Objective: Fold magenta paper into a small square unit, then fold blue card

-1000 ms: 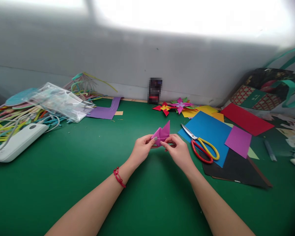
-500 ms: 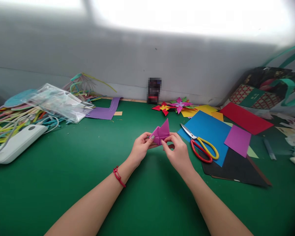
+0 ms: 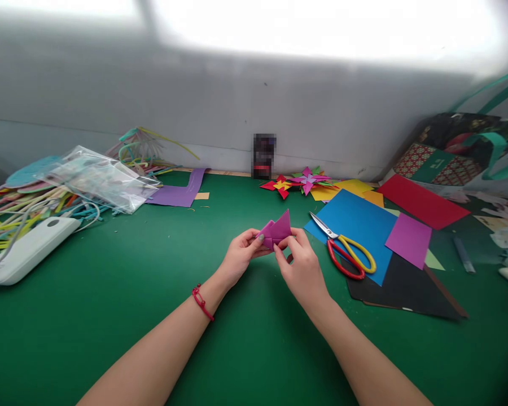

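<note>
A piece of folded magenta paper point(image 3: 275, 231) is held up between my two hands over the green table point(image 3: 161, 327). My left hand point(image 3: 240, 252) pinches its left side, with the thumb on the near face and the fingers behind. On the right, my right hand point(image 3: 300, 262) grips the lower right part between thumb and index finger. One pointed flap of the paper sticks up. The fingers cover the paper's lower edges in part.
Scissors point(image 3: 342, 245) with red and yellow handles lie on blue paper point(image 3: 351, 220) at right. Folded paper stars point(image 3: 307, 180) sit by the wall. To the left are a clear plastic bag point(image 3: 105, 177), pipe cleaners point(image 3: 8, 225) and a white power strip point(image 3: 34, 248).
My right thumb and fingers have shifted slightly at the paper's lower right, and the pointed flap now looks wider. My left hand keeps its pinch. The view has moved a little.
</note>
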{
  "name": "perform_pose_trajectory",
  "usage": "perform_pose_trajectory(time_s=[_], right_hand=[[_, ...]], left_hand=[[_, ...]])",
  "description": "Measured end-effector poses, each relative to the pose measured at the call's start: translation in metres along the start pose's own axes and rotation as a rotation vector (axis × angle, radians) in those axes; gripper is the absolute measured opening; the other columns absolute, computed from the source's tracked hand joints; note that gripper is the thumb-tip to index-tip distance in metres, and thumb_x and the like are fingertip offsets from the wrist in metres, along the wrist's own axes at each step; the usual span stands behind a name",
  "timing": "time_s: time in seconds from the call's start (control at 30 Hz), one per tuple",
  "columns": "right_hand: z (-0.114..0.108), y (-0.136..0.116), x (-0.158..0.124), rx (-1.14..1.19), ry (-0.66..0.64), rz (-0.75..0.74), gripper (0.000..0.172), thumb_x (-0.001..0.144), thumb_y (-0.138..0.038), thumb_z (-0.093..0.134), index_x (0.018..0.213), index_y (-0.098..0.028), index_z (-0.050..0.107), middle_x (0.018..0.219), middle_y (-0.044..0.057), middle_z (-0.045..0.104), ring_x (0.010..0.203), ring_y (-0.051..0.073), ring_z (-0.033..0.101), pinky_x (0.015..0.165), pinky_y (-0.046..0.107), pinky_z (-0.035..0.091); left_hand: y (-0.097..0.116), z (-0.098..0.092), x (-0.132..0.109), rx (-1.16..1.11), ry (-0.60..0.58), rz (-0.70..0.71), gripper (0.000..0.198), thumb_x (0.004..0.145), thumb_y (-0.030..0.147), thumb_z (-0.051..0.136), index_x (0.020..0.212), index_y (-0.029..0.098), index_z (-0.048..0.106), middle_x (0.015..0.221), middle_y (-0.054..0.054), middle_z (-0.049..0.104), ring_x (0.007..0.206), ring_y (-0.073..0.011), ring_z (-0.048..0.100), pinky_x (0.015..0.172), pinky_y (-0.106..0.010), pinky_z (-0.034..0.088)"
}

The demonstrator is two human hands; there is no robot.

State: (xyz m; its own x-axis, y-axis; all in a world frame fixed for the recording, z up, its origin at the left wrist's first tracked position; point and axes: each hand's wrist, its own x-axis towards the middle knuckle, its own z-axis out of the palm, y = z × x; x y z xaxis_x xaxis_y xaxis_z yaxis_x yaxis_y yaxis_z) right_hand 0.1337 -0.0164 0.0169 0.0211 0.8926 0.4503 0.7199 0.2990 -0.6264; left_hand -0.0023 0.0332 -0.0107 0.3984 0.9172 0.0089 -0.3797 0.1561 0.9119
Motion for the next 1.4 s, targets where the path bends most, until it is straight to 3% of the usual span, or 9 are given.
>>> perform_pose_trajectory(time_s=[0.13, 0.4, 0.7, 1.0, 1.17, 1.27, 1.33, 1.4], right_hand=[[0.003, 0.003, -0.001, 0.003, 0.002, -0.009, 0.011, 0.085, -0.022, 0.045, 0.078, -0.022, 0.053, 0.105, 0.007, 0.051, 0.079, 0.019, 0.058, 0.063, 0.03, 0.044], [0.01, 0.004, -0.001, 0.131, 0.148, 0.012, 0.013, 0.085, -0.021, 0.045, 0.087, -0.022, 0.058, 0.122, 0.009, 0.046, 0.1, 0.022, 0.054, 0.072, 0.033, 0.05], [0.011, 0.006, 0.0, 0.173, 0.181, 0.11, 0.012, 0.084, -0.019, 0.047, 0.08, -0.02, 0.059, 0.107, 0.009, 0.053, 0.095, 0.022, 0.055, 0.066, 0.031, 0.051], [0.008, 0.013, 0.003, 0.115, 0.102, 0.021, 0.012, 0.082, -0.013, 0.048, 0.076, -0.02, 0.056, 0.1, 0.008, 0.051, 0.091, 0.022, 0.054, 0.075, 0.036, 0.046], [0.009, 0.015, 0.005, 0.212, 0.145, 0.022, 0.012, 0.082, -0.019, 0.051, 0.076, -0.022, 0.061, 0.098, 0.006, 0.053, 0.091, 0.021, 0.055, 0.074, 0.034, 0.047], [0.008, 0.015, 0.008, 0.357, 0.121, 0.069, 0.013, 0.081, -0.024, 0.054, 0.091, -0.023, 0.061, 0.099, 0.005, 0.055, 0.089, 0.02, 0.056, 0.073, 0.033, 0.049], [0.006, 0.018, 0.011, 0.454, 0.081, 0.124, 0.031, 0.078, -0.027, 0.058, 0.109, -0.025, 0.054, 0.099, 0.005, 0.058, 0.087, 0.019, 0.058, 0.074, 0.033, 0.05], [0.005, 0.022, 0.014, 0.53, 0.023, 0.176, 0.041, 0.075, -0.03, 0.061, 0.114, -0.024, 0.05, 0.096, 0.005, 0.061, 0.084, 0.019, 0.059, 0.074, 0.033, 0.05]], left_hand=[[0.001, -0.001, 0.001, 0.016, 0.011, 0.012, 0.021, 0.077, 0.033, 0.058, 0.085, 0.013, 0.057, 0.082, -0.003, 0.064, 0.081, -0.0164, 0.062, 0.083, -0.035, 0.049], [0.0, 0.006, 0.001, 0.037, 0.118, 0.071, 0.024, 0.076, 0.036, 0.058, 0.084, 0.014, 0.056, 0.083, -0.004, 0.066, 0.081, -0.0188, 0.063, 0.078, -0.036, 0.051], [-0.005, 0.013, -0.003, 0.034, 0.133, 0.077, 0.025, 0.075, 0.036, 0.06, 0.084, 0.013, 0.056, 0.085, -0.005, 0.066, 0.086, -0.0196, 0.062, 0.084, -0.036, 0.048], [-0.005, 0.012, -0.002, 0.093, 0.118, 0.105, 0.022, 0.076, 0.034, 0.059, 0.082, 0.014, 0.057, 0.081, -0.003, 0.065, 0.085, -0.0181, 0.062, 0.085, -0.036, 0.048], [0.0, 0.008, 0.0, 0.039, 0.099, 0.063, 0.023, 0.075, 0.034, 0.06, 0.081, 0.013, 0.056, 0.079, -0.002, 0.065, 0.082, -0.0166, 0.063, 0.085, -0.036, 0.048], [0.001, 0.008, 0.0, -0.034, 0.113, 0.021, 0.024, 0.075, 0.035, 0.06, 0.082, 0.013, 0.054, 0.08, -0.003, 0.066, 0.081, -0.0165, 0.063, 0.085, -0.037, 0.049], [0.001, 0.008, 0.0, -0.068, 0.135, 0.003, 0.025, 0.075, 0.036, 0.06, 0.082, 0.014, 0.054, 0.079, -0.003, 0.066, 0.078, -0.0161, 0.064, 0.084, -0.036, 0.049], [0.0, 0.008, 0.0, -0.077, 0.155, -0.01, 0.025, 0.075, 0.037, 0.06, 0.083, 0.014, 0.054, 0.078, -0.003, 0.067, 0.077, -0.0162, 0.065, 0.083, -0.036, 0.05]])
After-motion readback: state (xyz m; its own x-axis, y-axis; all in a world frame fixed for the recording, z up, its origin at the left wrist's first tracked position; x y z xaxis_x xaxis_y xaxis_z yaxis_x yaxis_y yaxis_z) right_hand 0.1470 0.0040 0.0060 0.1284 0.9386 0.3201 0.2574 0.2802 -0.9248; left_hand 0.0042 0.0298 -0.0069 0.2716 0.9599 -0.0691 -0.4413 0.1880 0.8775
